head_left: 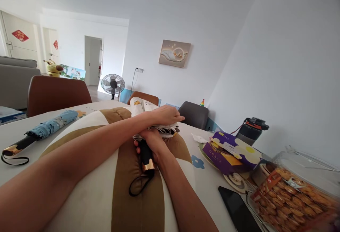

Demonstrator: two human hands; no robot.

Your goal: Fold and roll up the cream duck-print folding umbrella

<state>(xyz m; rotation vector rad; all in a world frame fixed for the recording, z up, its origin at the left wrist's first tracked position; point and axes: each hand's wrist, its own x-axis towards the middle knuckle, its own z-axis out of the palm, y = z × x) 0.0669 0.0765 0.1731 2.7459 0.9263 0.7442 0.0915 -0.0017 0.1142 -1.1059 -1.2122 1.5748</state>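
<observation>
A folding umbrella with a white printed canopy (137,106) lies over a brown-and-white cushion (138,210). Its black handle (145,153), with a gold band and a wrist strap, points toward me. My right hand (152,140) is wrapped round the umbrella where the handle meets the fabric. Crossing over it from the left, my left hand (168,114) is closed on the gathered canopy, its fingers partly hidden. A second umbrella, light blue and furled (54,124), rests on the table to the left.
On the right are a purple tissue pack (236,147), a phone (237,207), a clear tub of cookies (289,196) and a dark bottle (249,131). Beyond the table (16,182) stand a brown chair (60,94), a dark chair (194,114) and a fan (113,84).
</observation>
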